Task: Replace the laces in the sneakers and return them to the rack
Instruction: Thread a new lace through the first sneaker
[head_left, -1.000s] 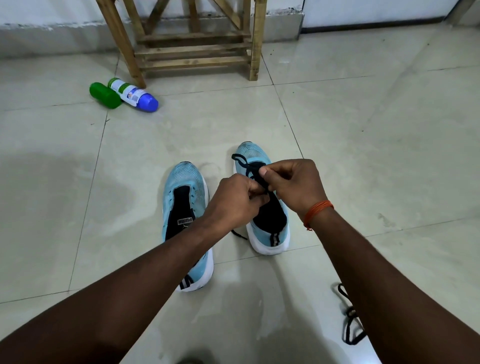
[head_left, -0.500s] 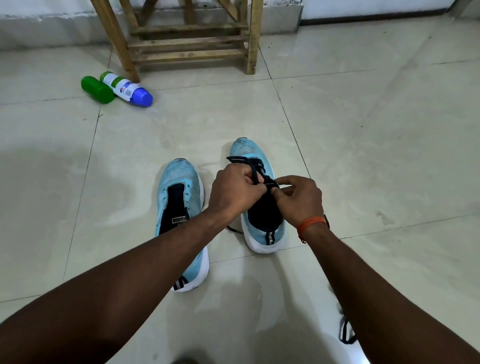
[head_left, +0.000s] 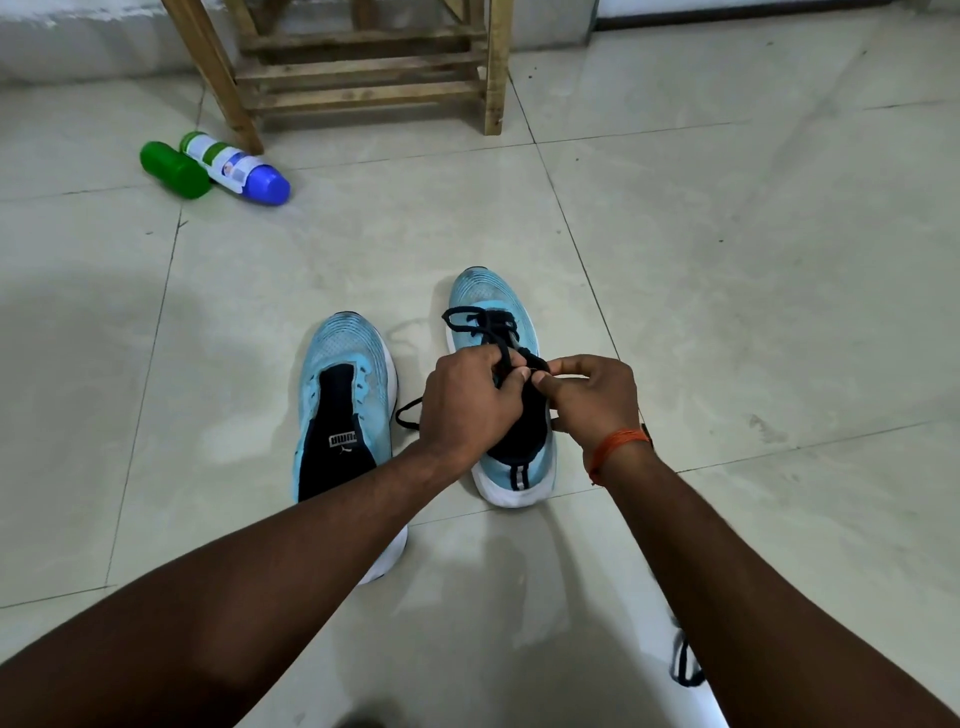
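Where the tiled floor (head_left: 727, 260) runs to the upper left, a green bottle (head_left: 174, 169) and a blue-capped white bottle (head_left: 234, 169) are laid on their sides, side by side, just beside a leg of the wooden rack (head_left: 363, 78), whose top is cut off. Their contents cannot be made out. An unlaced light-blue sneaker (head_left: 345, 374) is partly covered by the left forearm. The black lace (head_left: 483, 322) is pinched by the left hand (head_left: 467, 400) and right hand (head_left: 592, 400) above the laced sneaker (head_left: 493, 296). A second black lace (head_left: 685, 665) is half hidden behind the right forearm.
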